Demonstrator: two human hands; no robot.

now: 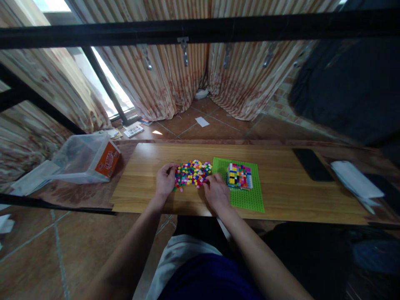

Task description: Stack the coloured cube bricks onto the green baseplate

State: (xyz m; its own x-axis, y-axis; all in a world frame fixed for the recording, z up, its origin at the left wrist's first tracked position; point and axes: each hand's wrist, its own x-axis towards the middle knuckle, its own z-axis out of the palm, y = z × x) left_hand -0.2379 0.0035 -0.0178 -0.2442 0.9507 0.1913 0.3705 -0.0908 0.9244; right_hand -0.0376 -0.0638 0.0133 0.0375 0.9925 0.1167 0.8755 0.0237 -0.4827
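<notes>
A heap of small coloured bricks (pixel 193 172) lies on the wooden table top (pixel 281 187). My left hand (pixel 165 180) rests at the heap's left edge with its fingers curled against the bricks. My right hand (pixel 216 191) sits at the heap's right edge, fingers bent down onto the bricks. What either hand holds, if anything, is hidden. Just right of my right hand a green baseplate (pixel 246 196) carries a block built of many coloured bricks (pixel 239 176).
A clear plastic box with an orange label (pixel 87 158) lies on its side at the left. A black phone (pixel 312 164) and white papers (pixel 356 180) lie at the right. A black bar (pixel 200 29) crosses above; striped curtains hang behind.
</notes>
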